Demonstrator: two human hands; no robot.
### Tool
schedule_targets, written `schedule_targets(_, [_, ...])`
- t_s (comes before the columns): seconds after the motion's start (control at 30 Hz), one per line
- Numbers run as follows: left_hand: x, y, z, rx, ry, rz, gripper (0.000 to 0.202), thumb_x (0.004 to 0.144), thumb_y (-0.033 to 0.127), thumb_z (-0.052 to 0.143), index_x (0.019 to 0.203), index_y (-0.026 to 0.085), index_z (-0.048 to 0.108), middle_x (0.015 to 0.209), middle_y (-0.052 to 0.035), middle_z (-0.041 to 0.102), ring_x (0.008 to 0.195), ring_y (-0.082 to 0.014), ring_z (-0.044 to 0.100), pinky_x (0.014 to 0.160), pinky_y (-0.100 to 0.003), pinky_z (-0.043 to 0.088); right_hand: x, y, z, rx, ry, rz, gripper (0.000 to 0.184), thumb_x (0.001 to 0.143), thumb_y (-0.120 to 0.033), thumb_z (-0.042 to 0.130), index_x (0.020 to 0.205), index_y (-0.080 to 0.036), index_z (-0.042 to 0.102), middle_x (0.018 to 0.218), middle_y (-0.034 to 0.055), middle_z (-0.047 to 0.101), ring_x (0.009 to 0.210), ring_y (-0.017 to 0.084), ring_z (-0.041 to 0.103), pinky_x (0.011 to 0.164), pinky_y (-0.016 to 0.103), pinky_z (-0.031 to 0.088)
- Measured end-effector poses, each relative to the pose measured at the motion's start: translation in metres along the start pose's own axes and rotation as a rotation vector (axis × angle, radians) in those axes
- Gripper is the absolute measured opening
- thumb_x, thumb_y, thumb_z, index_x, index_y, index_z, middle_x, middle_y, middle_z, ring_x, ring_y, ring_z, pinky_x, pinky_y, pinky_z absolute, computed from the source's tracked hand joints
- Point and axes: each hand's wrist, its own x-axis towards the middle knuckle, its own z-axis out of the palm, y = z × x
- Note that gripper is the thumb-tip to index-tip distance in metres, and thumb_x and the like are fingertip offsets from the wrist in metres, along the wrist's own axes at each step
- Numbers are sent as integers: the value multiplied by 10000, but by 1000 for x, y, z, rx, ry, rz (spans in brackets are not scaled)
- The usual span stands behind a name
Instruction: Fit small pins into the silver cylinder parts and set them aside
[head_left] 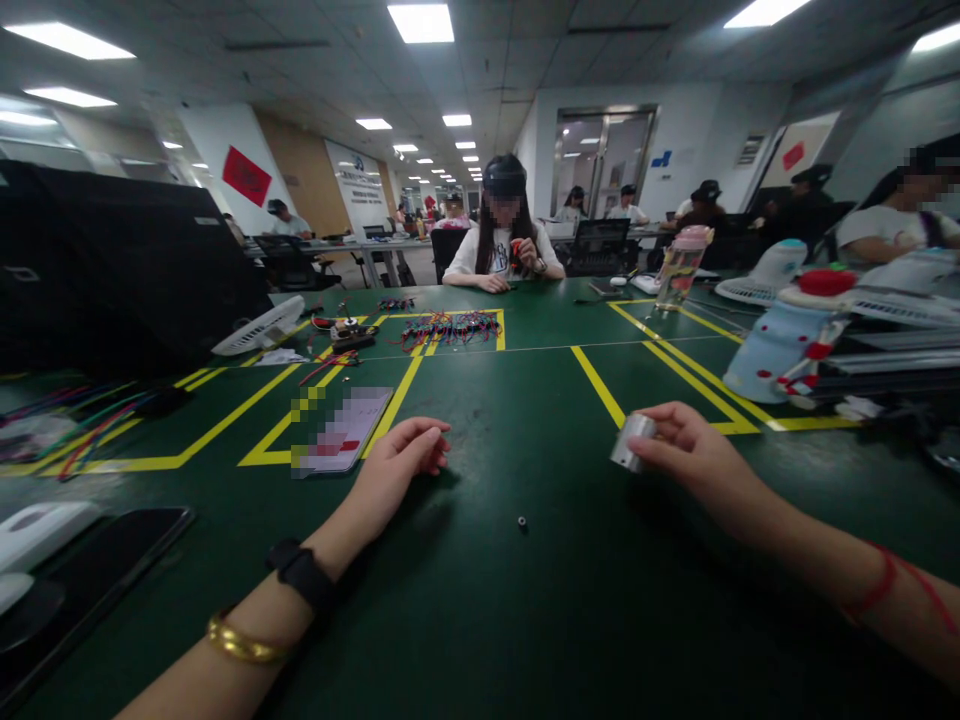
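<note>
My right hand (690,455) grips a small silver metal cylinder (631,441) just above the green table (525,600). My left hand (401,465) rests on the table with its fingers curled loosely and nothing visible in it. A tiny dark ring-shaped part (522,522) lies on the table between my two hands, nearer to me. A black band and a gold bangle are on my left wrist, a red string on my right forearm.
A card (341,430) lies left of my left hand, a phone (82,585) at the near left edge. Bundles of coloured wires (450,326) lie mid-table. A person sits across at the far side. A blue-and-white toy-like device (784,335) and fans stand right.
</note>
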Motion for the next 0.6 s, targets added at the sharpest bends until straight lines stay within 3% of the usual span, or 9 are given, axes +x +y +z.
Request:
schedule_targets(0.17, [1,-1,2,-24,22,3,232,801,352,637,922,157,672,771,-26,651,659,-145,603,615,-258,467,-9,28,-99,-673,379,-11,566,750,-525,625,1153,-164,459,1070,170,597,900,223,617,758,352,502])
schedule_targets(0.27, [1,0,3,-50,35,-3,229,795,350,640,906,151,667,761,-27,646,651,-143,601,614,-260,473,-19,52,-159,-949,494,89,618,769,-602,547,1193,-162,452,1120,207,559,893,234,614,662,333,475])
schedule_targets(0.37, [2,-1,3,-68,43,-7,230,797,347,642,898,142,663,757,-29,641,647,-141,600,623,-266,479,-23,69,-193,-1037,527,210,753,749,-669,508,1251,-114,423,1135,257,537,859,259,632,620,340,464])
schedule_targets(0.43, [2,-1,3,-77,54,-9,228,792,347,645,892,143,662,752,-28,640,640,-139,599,624,-269,481,-23,68,-192,-1114,597,213,842,728,-689,518,1298,-80,398,1157,286,526,942,338,614,677,401,466])
schedule_targets(0.53, [3,-1,4,-75,65,-10,235,781,361,646,880,149,668,742,-26,646,630,-139,599,619,-273,484,-24,49,-153,-1287,700,-54,819,753,-635,540,1351,-95,394,1266,269,488,1184,422,466,864,515,402])
schedule_targets(0.6, [2,-1,6,-60,66,-4,245,781,378,642,869,153,675,727,-23,646,626,-142,599,614,-273,481,-24,30,-108,-1223,461,-276,651,805,-547,539,1312,-144,470,1291,206,502,1223,358,450,961,511,362])
